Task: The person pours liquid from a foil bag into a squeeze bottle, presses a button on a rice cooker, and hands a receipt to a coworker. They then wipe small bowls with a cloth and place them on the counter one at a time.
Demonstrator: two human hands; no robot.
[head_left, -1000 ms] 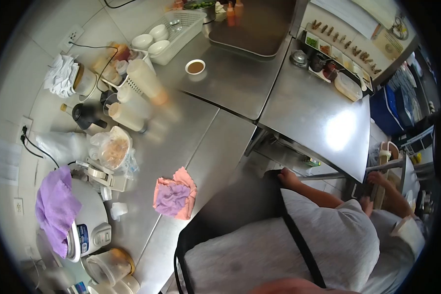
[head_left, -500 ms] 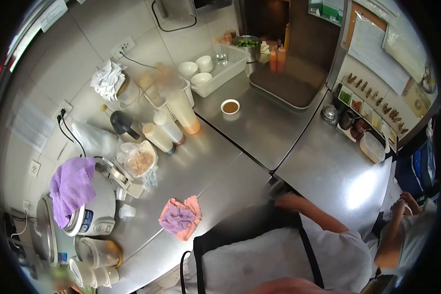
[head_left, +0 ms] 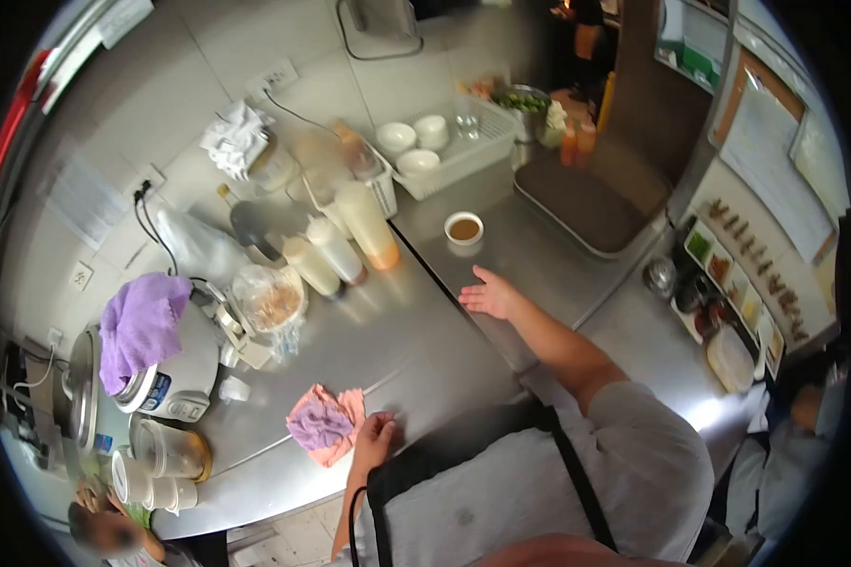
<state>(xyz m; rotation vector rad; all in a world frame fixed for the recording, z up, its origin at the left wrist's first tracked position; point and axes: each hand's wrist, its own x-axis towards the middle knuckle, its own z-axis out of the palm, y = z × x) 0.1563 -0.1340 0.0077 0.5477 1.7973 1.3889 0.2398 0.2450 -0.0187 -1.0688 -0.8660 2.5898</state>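
Note:
My right hand (head_left: 491,296) stretches out over the steel counter, fingers extended and holding nothing. Just beyond its fingertips stands a small white bowl of brown sauce (head_left: 464,229). My left hand (head_left: 377,435) is at the front of the counter with its fingers curled in. Close beside it lies a crumpled purple cloth (head_left: 320,423) on a pink cloth (head_left: 351,406).
Squeeze bottles (head_left: 334,249) and a white basket with bowls (head_left: 463,156) line the wall. A dark tray (head_left: 591,203) sits at the back. Left are a rice cooker (head_left: 194,364) and tubs (head_left: 170,449). One person (head_left: 113,529) is lower left, another (head_left: 799,454) right.
My right hand has moved from the counter's front edge forward toward the sauce bowl and opened out. My left hand has come into view beside the cloths. A person now shows at lower left.

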